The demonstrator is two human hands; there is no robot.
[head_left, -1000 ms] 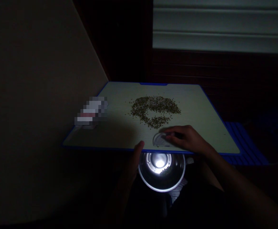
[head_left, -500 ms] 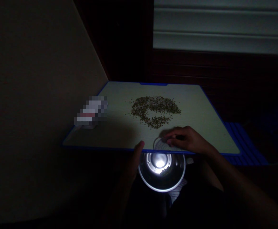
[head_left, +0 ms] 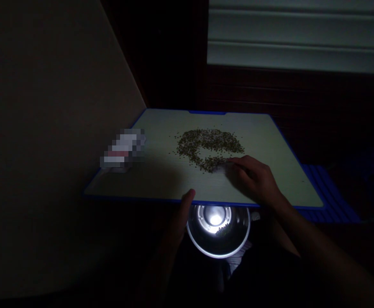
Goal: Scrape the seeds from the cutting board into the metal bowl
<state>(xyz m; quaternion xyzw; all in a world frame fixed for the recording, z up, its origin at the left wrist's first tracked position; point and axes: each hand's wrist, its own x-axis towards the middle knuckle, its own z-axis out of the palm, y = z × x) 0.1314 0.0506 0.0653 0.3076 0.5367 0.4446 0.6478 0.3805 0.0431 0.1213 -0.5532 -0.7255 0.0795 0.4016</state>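
My right hand [head_left: 252,173] is closed in a pinch on a thin, see-through piece [head_left: 220,166], round-edged but partly blurred. That piece touches the near edge of a spread of small greenish-brown seeds or beans [head_left: 191,143]. They lie on a pale tabletop [head_left: 154,179] with a blue rim. At the near edge, my left hand [head_left: 185,214] shows its thumb over the rim; the other fingers are hidden in the dark. Just right of it, below the tabletop edge, a shiny metal bowl [head_left: 219,256] holds a few of the same small pieces.
A pixelated white-and-red packet [head_left: 122,149] lies at the tabletop's left side. A pale wall [head_left: 61,107] stands close on the left. Blue slatted material [head_left: 328,192] shows beyond the right edge. Dark wood panelling [head_left: 254,92] is behind.
My right hand has moved the see-through piece away from the near edge and up to the seeds. My left hand and the bowl have hardly moved.
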